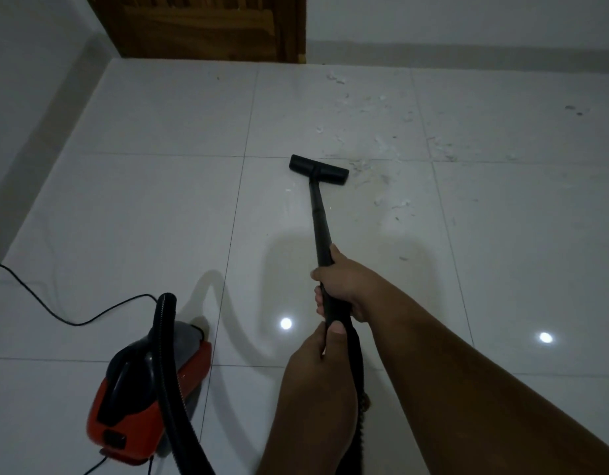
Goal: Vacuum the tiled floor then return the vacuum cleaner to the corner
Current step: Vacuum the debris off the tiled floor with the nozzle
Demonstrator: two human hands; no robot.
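Observation:
A red and black canister vacuum cleaner (148, 395) stands on the white tiled floor (159, 217) at the lower left. Its black ribbed hose (165, 354) loops up and out of the frame's bottom. The black wand (318, 214) runs forward to the flat floor nozzle (318, 168), which lies on the tiles. My right hand (344, 286) grips the wand higher up. Just behind it, my left hand (316, 358) grips the wand's rear end, thumb on top. White scraps and dusty debris (382, 138) are scattered ahead and to the right of the nozzle.
A wooden door (200, 25) stands at the far wall, left of centre. White walls run along the left and the back. The vacuum's thin black power cord (56, 310) snakes over the tiles at the left. Two ceiling lights reflect on the glossy floor.

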